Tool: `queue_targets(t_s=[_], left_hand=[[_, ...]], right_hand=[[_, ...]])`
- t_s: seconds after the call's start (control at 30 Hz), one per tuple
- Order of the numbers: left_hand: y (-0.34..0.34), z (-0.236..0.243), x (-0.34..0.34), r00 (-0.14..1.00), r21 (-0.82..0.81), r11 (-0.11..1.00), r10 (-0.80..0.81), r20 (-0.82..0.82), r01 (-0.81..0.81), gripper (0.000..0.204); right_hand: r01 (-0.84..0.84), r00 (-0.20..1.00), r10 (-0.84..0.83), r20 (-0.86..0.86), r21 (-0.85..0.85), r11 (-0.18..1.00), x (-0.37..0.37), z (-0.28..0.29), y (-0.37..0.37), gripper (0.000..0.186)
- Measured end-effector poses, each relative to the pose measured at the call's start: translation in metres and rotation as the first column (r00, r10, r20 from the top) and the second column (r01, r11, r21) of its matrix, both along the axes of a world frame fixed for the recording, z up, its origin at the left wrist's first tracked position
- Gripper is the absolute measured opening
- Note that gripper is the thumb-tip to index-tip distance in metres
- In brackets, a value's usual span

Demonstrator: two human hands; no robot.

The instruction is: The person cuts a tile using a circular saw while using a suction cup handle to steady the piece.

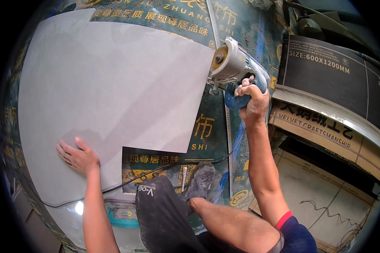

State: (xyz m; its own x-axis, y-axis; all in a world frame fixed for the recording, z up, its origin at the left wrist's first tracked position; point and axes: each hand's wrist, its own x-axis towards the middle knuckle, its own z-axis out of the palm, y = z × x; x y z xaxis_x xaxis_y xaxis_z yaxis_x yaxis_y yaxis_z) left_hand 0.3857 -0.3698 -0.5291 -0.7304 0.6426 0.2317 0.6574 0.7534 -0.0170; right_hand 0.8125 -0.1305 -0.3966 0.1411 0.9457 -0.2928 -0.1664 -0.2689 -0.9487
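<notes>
A large light-grey tile (109, 80) with a notch cut from its near right corner lies on dark green printed floor sheeting. My left hand (79, 156) rests flat on the tile's near left part, fingers stretched out and holding nothing. In my right hand (254, 101) is a handheld electric tile saw (236, 63) with a silver guard and a blue handle; my fingers wrap round the handle. The saw stands at the tile's upper right edge. Whether its blade touches the tile, I cannot tell.
A black power cord (133, 181) runs across the tile's near part. A long metal ruler (229, 156) lies right of the tile. By my shoe (202, 179) is a white pen (184, 179). A teal-edged tool (122, 216) sits near my knee. Cartons (325, 80) are stacked at right.
</notes>
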Motion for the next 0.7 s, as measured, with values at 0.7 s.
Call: queue_targets(t_s=[0.7], left_hand=[[-0.001, 0.000, 0.001, 1.000, 0.002, 1.000, 0.017, 0.009, -0.017, 0.068]], right_hand=[[-0.004, 1.000, 0.004, -0.023, -0.021, 1.000, -0.001, 0.006, -0.015, 0.034]])
